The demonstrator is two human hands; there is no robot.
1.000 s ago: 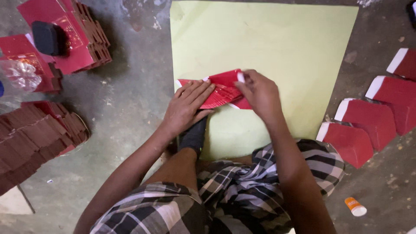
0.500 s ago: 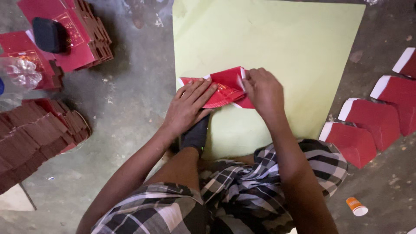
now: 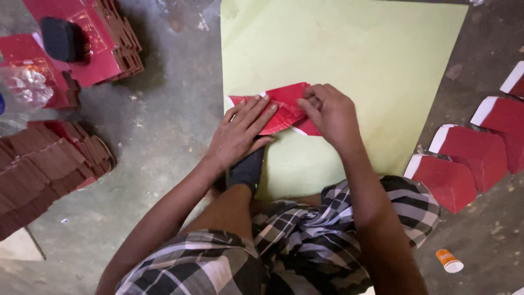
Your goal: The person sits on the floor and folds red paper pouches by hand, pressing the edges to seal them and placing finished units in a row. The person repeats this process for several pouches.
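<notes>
Grey concrete floor [image 3: 164, 142], gritty and stained; a large pale green sheet [image 3: 371, 65] lies flat on it. Stacks of red folded pieces [image 3: 103, 38] sit at upper left, a row of finished red pieces [image 3: 464, 158] at right. Red paper piece [image 3: 284, 112] lies on the sheet's near-left part. Left hand [image 3: 240, 134] spread flat, fingers extended, pressing it down. Right hand [image 3: 330, 112] curled, fingertips pinching the paper's upper edge.

one yellow-green sheet [image 3: 371, 60], four folded red pieces [image 3: 447, 180] at right, one orange tube [image 3: 449, 260]
</notes>
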